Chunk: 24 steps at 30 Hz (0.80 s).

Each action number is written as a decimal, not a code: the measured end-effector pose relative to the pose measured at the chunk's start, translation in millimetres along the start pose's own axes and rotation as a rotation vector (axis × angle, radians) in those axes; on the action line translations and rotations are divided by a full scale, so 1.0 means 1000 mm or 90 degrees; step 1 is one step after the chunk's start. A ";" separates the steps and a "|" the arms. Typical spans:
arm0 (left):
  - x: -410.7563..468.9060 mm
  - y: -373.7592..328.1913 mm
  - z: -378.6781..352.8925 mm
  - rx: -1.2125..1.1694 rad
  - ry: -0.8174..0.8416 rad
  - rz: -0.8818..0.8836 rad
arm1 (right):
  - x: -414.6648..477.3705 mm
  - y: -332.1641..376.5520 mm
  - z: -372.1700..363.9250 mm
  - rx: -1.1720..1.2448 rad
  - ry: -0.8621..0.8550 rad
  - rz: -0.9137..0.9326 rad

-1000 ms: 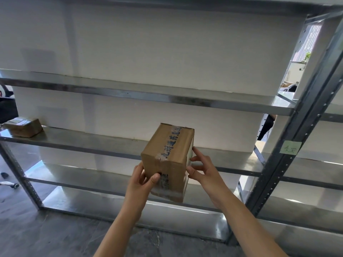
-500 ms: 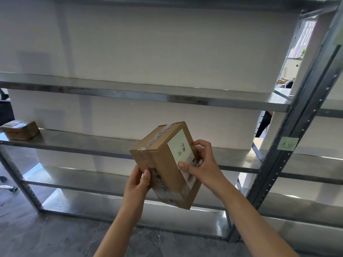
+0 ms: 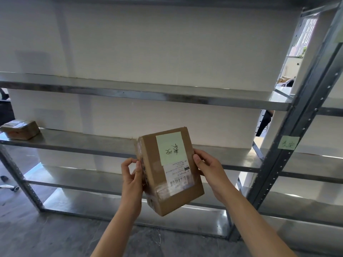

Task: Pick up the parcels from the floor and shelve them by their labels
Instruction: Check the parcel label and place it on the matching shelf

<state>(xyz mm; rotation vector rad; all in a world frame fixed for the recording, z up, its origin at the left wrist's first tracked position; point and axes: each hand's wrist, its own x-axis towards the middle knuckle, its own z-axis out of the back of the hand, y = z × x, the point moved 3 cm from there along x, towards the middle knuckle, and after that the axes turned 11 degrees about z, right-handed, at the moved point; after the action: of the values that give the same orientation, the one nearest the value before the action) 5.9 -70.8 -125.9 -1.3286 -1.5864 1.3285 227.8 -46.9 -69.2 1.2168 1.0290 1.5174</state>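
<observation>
I hold a brown cardboard parcel (image 3: 178, 193) in front of a metal shelf unit (image 3: 130, 95), at the height of its middle shelf. Its face with a pale green handwritten note (image 3: 170, 148) and a white shipping label (image 3: 179, 175) is turned toward me, the writing upside down. My left hand (image 3: 132, 179) grips the parcel's left edge with thumb and fingers. My right hand (image 3: 208, 170) grips its right edge. A matching green note (image 3: 288, 142) is stuck on the shelf's right upright.
A second cardboard parcel (image 3: 20, 129) lies on the middle shelf at the far left. A second shelf bay continues to the right of the upright (image 3: 304, 108). Dark grey floor (image 3: 46, 232) lies below, with a small wheeled object (image 3: 9, 187) at the left edge.
The parcel has been rotated in my hands, so its green note and shipping label now face me squarely. Both hands shifted their hold to its side edges.
</observation>
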 end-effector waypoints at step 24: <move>-0.027 -0.001 -0.001 0.285 0.555 0.012 | 0.012 -0.008 0.022 0.108 0.035 -0.003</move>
<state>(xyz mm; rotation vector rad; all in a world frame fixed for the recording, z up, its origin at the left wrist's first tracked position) 13.3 -96.0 -121.9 -1.3506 -0.6400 0.8386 249.5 -31.8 -70.7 1.2935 1.2163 1.4917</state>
